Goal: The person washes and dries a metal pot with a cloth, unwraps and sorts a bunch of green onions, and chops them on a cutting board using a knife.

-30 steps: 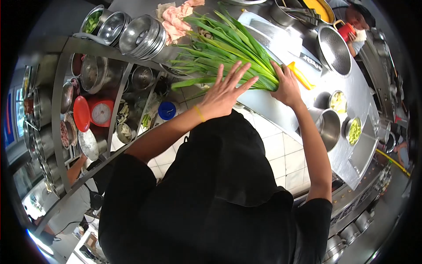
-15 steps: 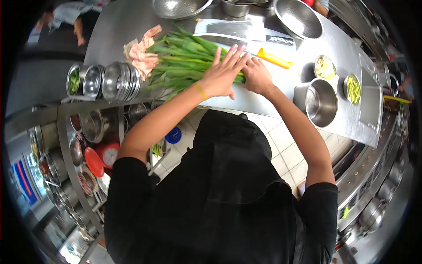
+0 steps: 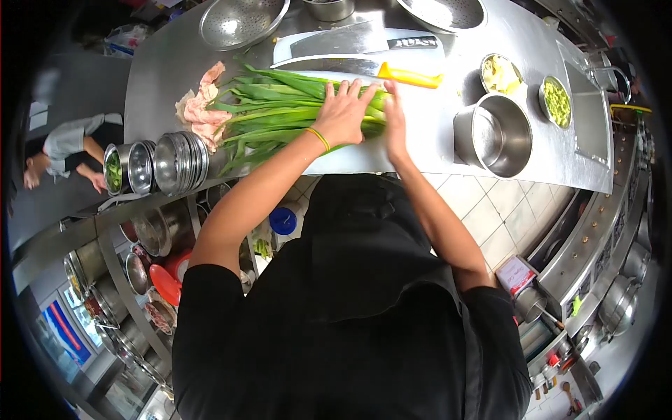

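Note:
A large bunch of scallions [image 3: 269, 115] lies across the work surface, leafy ends to the left. My left hand [image 3: 343, 115] rests on top of the bunch with its fingers spread. At the right-hand ends of the stalks my right hand [image 3: 395, 122] stands on edge, fingers straight, palm towards the ends and slightly blurred. Beyond the bunch are a knife with a yellow handle [image 3: 413, 75] and a cleaver [image 3: 343, 42] with a black handle, both on a white cutting board [image 3: 282, 51]. Neither blade is in my hands.
A crumpled pink cloth [image 3: 205, 105] touches the leafy side. Stacked metal bowls [image 3: 183, 162] line the left edge. To the right stand a deep metal pot [image 3: 493, 136] and bowls of chopped green pieces [image 3: 556, 105] and pale slices [image 3: 501, 73]. Colanders [image 3: 245, 24] sit at the back.
My right hand has come off the stalks, its fingers straightening beside their ends. My left hand stays on the bunch. The camera view has shifted, and a person at the left appears lower.

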Motion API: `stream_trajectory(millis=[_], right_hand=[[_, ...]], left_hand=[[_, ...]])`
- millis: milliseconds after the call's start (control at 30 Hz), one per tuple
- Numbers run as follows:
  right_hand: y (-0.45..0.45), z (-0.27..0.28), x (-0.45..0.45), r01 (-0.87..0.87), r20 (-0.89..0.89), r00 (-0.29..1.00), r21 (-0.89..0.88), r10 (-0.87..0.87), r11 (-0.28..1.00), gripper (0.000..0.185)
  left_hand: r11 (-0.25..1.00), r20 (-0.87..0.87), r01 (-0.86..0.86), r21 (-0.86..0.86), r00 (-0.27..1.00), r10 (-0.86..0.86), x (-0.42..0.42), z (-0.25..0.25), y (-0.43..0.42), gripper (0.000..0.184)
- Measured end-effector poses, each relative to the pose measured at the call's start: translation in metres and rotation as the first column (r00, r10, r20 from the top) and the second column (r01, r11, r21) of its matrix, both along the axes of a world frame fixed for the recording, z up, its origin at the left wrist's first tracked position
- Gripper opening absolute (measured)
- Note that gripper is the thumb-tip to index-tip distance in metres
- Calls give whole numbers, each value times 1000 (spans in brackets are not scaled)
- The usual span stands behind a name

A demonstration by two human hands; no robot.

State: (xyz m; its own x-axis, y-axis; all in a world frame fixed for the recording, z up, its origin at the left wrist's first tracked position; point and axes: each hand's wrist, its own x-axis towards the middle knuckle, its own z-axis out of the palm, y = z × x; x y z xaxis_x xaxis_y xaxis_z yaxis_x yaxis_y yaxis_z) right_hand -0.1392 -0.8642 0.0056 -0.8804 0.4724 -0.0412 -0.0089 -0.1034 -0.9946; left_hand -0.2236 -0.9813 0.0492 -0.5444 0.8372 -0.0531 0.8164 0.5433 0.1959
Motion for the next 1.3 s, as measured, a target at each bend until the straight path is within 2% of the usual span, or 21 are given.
stream_trajectory(millis=[200,300,333,400,467,533,600,667,733,767,800,833,867,933,1000,1033,1067,1167,1200,1267,1300], right_hand=[[24,-8,-3,-93,-47,995,-136,87,986,63],[57,-5,13,-24,-3,1000,128,24,992,45],[61,0,17,-43,-10,999,131,44,990,45],[64,13,23,-154,117,986,372,118,915,42],[67,28,4,-98,82,994,454,68,886,40],[79,42,-36,-101,55,994,785,94,611,46],[93,46,-86,-116,73,986,945,148,305,52],[110,34,-120,-167,162,974,986,159,18,60],[117,33,-129,-391,407,909,907,86,-154,54],[134,5,-142,-304,327,927,942,183,-144,52],[134,13,-144,-388,408,901,910,149,-149,54],[147,2,-151,-359,386,882,922,270,-146,58],[142,32,-147,-532,574,786,817,230,-221,60],[153,61,-132,-435,533,789,835,304,-336,60],[168,105,-110,-381,547,799,783,250,-492,59],[187,119,-91,-297,469,850,802,239,-518,59],[199,152,-62,-362,488,863,779,133,-511,64],[273,164,32,-370,365,927,857,-84,-359,70],[291,162,67,-461,417,883,858,-217,-228,68],[300,154,142,-406,444,819,896,-364,179,59],[307,136,179,-341,454,787,884,-418,319,65]], left_hand=[[974,47,-49,-219,997,61,-3,15,0,108],[983,18,-53,-175,998,57,0,5,-4,107],[987,7,-48,-153,999,49,0,5,-6,107],[991,-25,-67,-120,998,65,5,6,-9,105],[983,5,-17,-184,1000,18,9,10,-8,103],[986,-32,10,-167,999,-15,15,16,-10,97],[964,2,224,-143,974,-226,16,14,-11,89],[949,-65,293,-117,951,-302,8,17,-12,81],[949,35,309,-66,951,-308,6,15,-10,77],[952,22,305,-18,952,-304,5,10,-11,73],[959,23,281,-26,960,-280,7,12,-11,73],[964,25,264,-30,964,-264,9,13,-10,73],[968,40,252,-10,967,-252,9,11,-10,74],[969,30,245,42,969,-246,11,8,-11,76],[954,-6,288,83,957,-289,12,9,-8,78],[962,11,271,37,962,-272,12,12,-6,77],[969,25,248,-14,968,-248,12,15,-6,76],[965,62,260,-11,964,-259,13,19,-2,80],[960,56,279,-18,959,-278,13,19,-1,80],[969,87,245,-22,966,-242,14,21,2,83],[968,71,245,-46,968,-241,15,22,4,85]])
